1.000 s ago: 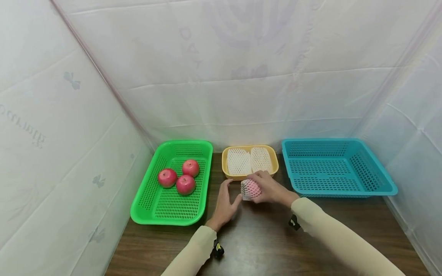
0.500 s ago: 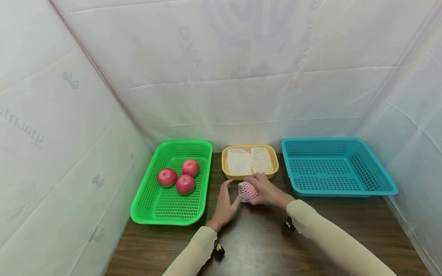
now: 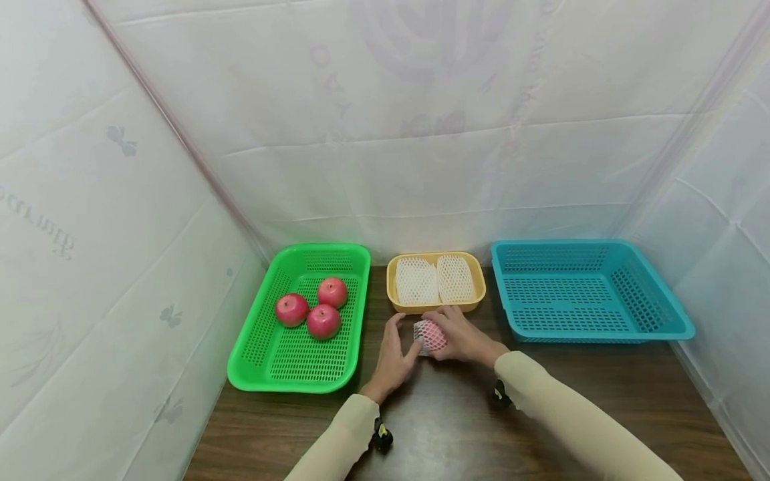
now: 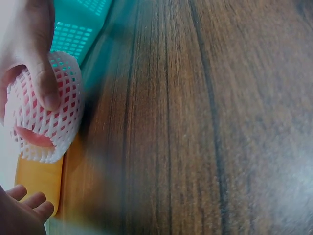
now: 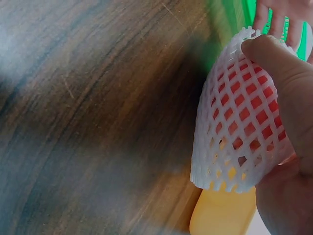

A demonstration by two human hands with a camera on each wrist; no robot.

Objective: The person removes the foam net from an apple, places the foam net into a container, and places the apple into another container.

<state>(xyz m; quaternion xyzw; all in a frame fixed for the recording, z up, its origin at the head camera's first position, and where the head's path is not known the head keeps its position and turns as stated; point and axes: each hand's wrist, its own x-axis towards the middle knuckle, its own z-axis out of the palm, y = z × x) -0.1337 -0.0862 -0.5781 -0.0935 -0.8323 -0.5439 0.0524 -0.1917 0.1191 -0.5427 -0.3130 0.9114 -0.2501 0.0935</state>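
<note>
My right hand (image 3: 462, 337) grips an apple (image 5: 256, 101) partly covered by a white foam net sleeve (image 3: 430, 337), just in front of the yellow tray. In the right wrist view its thumb (image 5: 274, 61) lies along the sleeve (image 5: 234, 117). The sleeve's near end, in the left wrist view, leaves a strip of the apple (image 4: 35, 137) bare. My left hand (image 3: 391, 357) is beside the sleeve's left end, fingers spread and loosely bent. Those fingers (image 4: 36, 203) stand apart from the sleeve; whether its thumb touches, I cannot tell.
A green basket (image 3: 295, 386) on the left has three red apples (image 3: 323, 322). Behind the hands, a yellow tray (image 3: 415, 309) bears white foam sleeves (image 3: 455, 278). A blue basket (image 3: 556, 292) stands at the right. White curtains (image 3: 421, 180) enclose the wooden table (image 3: 469, 427).
My right hand has shifted slightly left with the sleeved apple, closer to the left hand. The left hand stays almost where it was.
</note>
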